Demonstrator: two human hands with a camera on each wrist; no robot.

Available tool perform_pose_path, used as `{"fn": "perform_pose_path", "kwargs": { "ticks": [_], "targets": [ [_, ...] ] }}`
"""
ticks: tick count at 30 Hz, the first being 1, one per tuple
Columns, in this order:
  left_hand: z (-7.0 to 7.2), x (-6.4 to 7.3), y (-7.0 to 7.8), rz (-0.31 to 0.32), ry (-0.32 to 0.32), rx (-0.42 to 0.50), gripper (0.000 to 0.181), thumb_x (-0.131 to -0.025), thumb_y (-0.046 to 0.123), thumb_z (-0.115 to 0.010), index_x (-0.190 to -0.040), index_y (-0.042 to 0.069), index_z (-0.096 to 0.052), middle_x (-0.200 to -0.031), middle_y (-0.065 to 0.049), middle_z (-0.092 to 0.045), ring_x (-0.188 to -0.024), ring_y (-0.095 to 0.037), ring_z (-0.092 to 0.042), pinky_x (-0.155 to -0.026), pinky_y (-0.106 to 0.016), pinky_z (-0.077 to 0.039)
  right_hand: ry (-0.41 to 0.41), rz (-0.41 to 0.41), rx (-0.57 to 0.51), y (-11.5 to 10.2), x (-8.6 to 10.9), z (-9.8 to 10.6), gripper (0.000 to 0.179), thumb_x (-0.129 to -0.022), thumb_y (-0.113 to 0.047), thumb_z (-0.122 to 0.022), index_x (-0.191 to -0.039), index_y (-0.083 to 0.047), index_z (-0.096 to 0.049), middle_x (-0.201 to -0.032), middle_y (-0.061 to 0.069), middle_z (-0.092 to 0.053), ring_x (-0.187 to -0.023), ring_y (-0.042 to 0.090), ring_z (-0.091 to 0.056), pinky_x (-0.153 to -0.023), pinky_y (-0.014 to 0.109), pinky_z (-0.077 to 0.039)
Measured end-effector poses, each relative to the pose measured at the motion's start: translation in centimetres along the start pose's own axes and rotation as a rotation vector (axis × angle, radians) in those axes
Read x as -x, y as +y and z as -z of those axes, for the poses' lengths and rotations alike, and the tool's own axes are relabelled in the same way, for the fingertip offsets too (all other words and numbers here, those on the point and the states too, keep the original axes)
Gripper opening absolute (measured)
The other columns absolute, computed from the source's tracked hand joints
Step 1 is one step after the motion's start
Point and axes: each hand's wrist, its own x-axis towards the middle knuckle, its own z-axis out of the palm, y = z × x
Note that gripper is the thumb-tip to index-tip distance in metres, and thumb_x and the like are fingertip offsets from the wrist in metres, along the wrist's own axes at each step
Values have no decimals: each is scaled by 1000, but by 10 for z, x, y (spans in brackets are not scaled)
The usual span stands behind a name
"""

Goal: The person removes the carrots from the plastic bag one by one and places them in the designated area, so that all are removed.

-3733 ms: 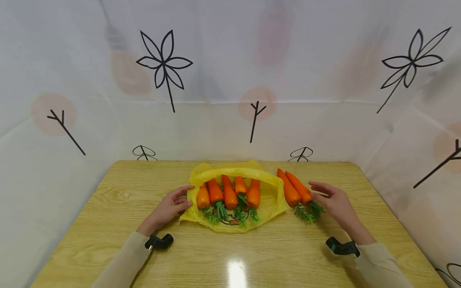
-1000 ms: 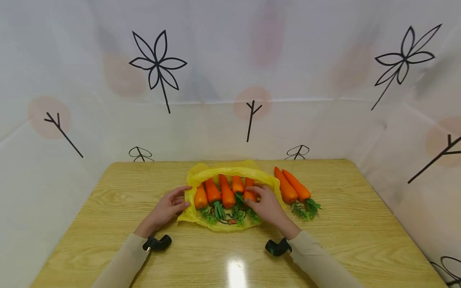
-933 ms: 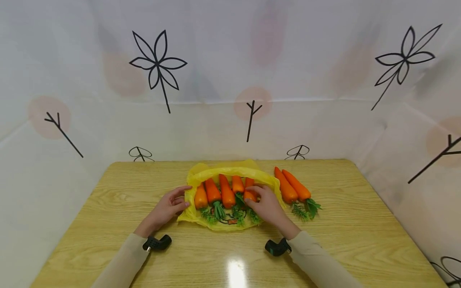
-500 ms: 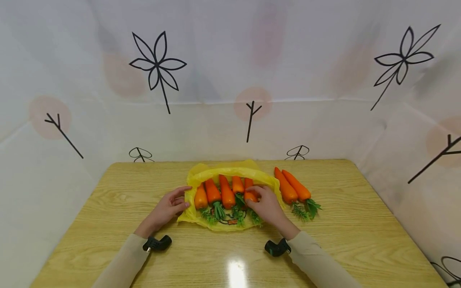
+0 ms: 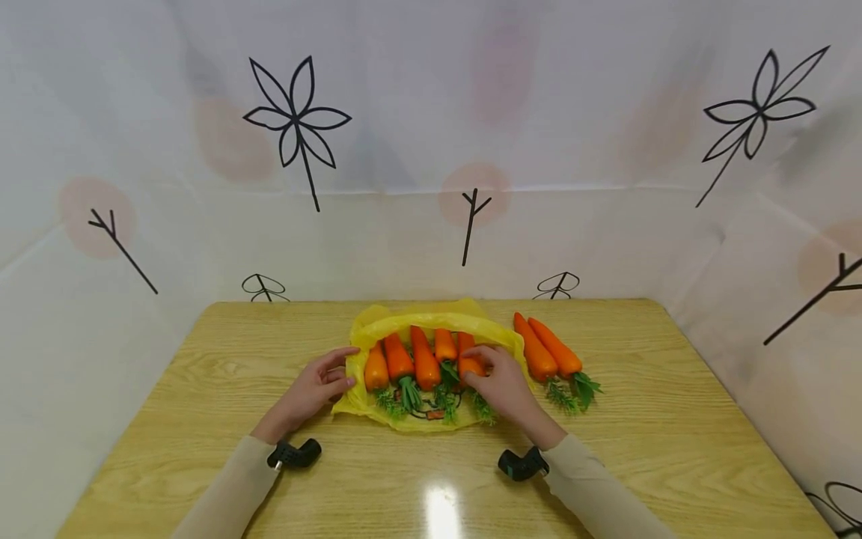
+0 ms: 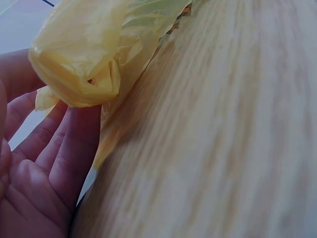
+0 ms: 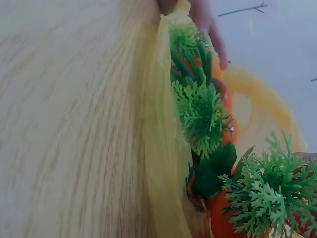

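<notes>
A yellow plastic bag (image 5: 500, 334) lies on the table with its mouth facing me, several orange carrots with green tops side by side inside. My right hand (image 5: 506, 383) reaches into the bag's right side and grips the rightmost carrot (image 5: 466, 347), thumb and fingers around its thick end. That carrot's leafy top (image 7: 272, 193) shows large in the right wrist view. At the bag's left edge, my left hand (image 5: 313, 389) touches the plastic with fingers mostly straight. The left wrist view shows these fingers (image 6: 79, 148) under the folded yellow rim (image 6: 84, 74).
Two more carrots (image 5: 536, 349) lie together on the wooden table (image 5: 283, 337), just right of the bag. A pale cloth (image 5: 404, 239) printed with leaves and twigs hangs behind and at both sides.
My right hand has moved left from beside the two loose carrots into the bag and taken hold of the rightmost carrot. That carrot has shifted slightly right. My left hand stays at the bag's edge.
</notes>
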Motion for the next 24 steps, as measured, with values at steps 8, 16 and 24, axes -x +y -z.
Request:
{"fn": "perform_pose_path", "kwargs": {
  "ticks": [8,16,24],
  "targets": [
    [-1,-1,2,9,6,-1,55,-101,12,-61,-151,10,-40,-69,-3,-43,-57,-11,-38,-56,-26,-37,-12,-32,-33,-4,4,8,30,-87,-14,-72,-116,-16,-71,-129,12,-57,-111,34,-58,-78,44,-52],
    [0,-1,2,4,3,0,55,-101,12,-61,-151,9,-39,-68,-3,-41,-56,-12,-38,-55,-26,-36,-56,-70,-78,-9,8,23,30,-90,-17,-72,-119,-19,-70,-138,9,-54,-120,37,-56,-92,52,-49],
    [-1,-1,2,10,7,2,55,-100,12,-62,-151,10,-40,-68,-3,-42,-57,-11,-38,-56,-26,-37,-109,-105,-148,-11,16,35,29,-92,-19,-71,-121,-19,-69,-140,9,-54,-123,37,-53,-90,50,-50]
  ]
}}
